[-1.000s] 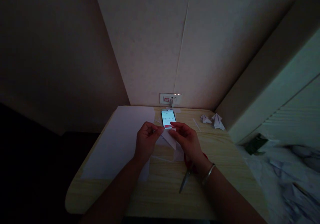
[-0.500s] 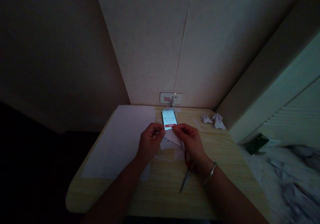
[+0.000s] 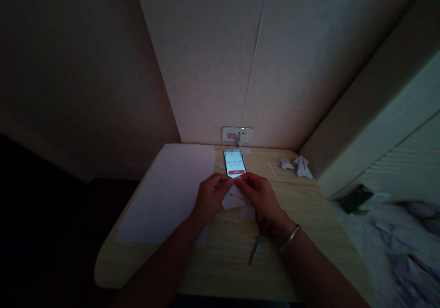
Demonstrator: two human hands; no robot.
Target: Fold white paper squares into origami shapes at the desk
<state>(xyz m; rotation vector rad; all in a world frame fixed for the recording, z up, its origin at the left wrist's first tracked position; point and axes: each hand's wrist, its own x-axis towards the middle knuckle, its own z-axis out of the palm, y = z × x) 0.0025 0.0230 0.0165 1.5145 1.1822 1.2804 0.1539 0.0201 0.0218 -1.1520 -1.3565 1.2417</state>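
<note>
My left hand (image 3: 210, 197) and my right hand (image 3: 260, 196) meet over the middle of a wooden table (image 3: 309, 216). Both pinch a small white folded paper (image 3: 233, 201) between thumb and fingers, and their fingertips nearly touch. A metal bangle sits on my right wrist. Just beyond the hands lies a lit phone (image 3: 235, 166) showing a timer with a red button. A pair of scissors (image 3: 256, 246) with red handles lies under my right wrist, blades pointing toward me.
A large white sheet (image 3: 168, 193) covers the table's left part. Two folded paper pieces (image 3: 298, 165) and a thin strip lie at the back right. A wall socket (image 3: 237, 135) is behind the phone. A bed with crumpled cloth (image 3: 395, 234) is at the right.
My hands have drawn closer together over the paper, which is now folded smaller and mostly covered by my fingers. The view has shifted slightly.
</note>
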